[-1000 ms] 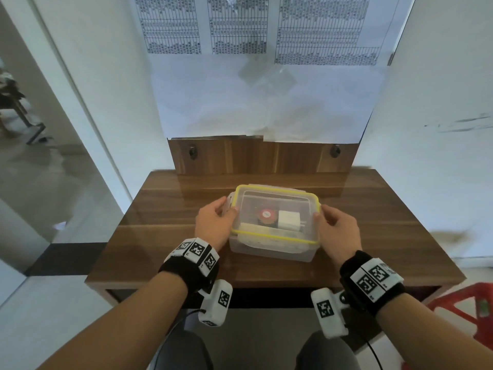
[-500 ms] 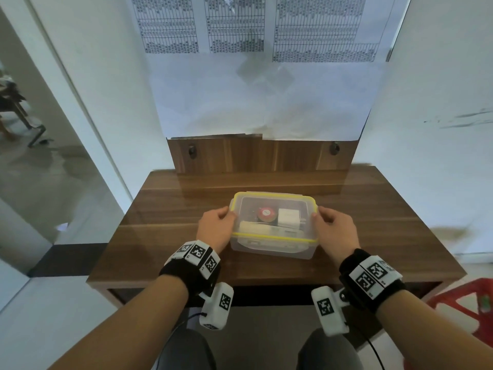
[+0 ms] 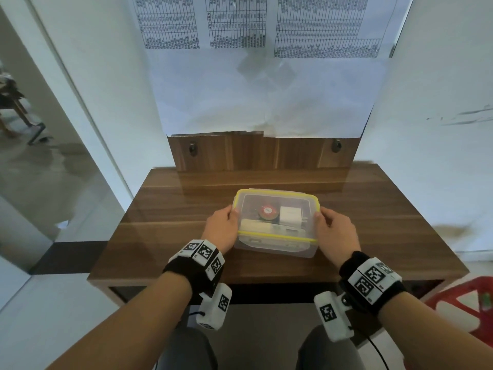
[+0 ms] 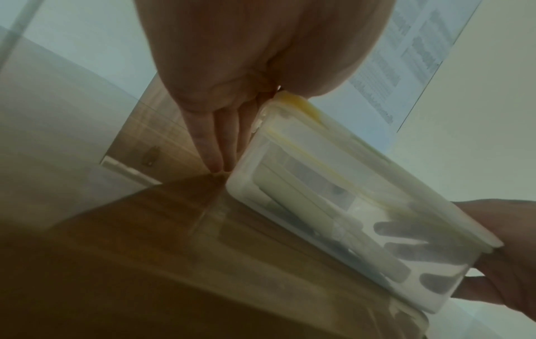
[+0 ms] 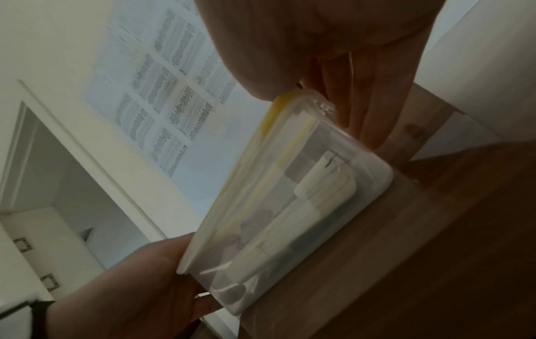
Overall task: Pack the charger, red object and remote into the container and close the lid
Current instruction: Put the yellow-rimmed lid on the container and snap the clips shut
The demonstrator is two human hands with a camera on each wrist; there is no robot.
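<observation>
Head view, centre: lid (image 3: 248, 206) is pressed onto container (image 3: 276, 247) by left hand (image 3: 220, 231) and right hand (image 3: 337, 233), fingers (image 4: 216, 142) straight, together; latching is judged next.

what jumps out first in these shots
A clear container with a yellow-rimmed lid sits in the middle of the wooden table. The red object, white charger and remote are visible inside. The left hand and right hand press against its two short ends, thumbs on the lid's edge.
</observation>
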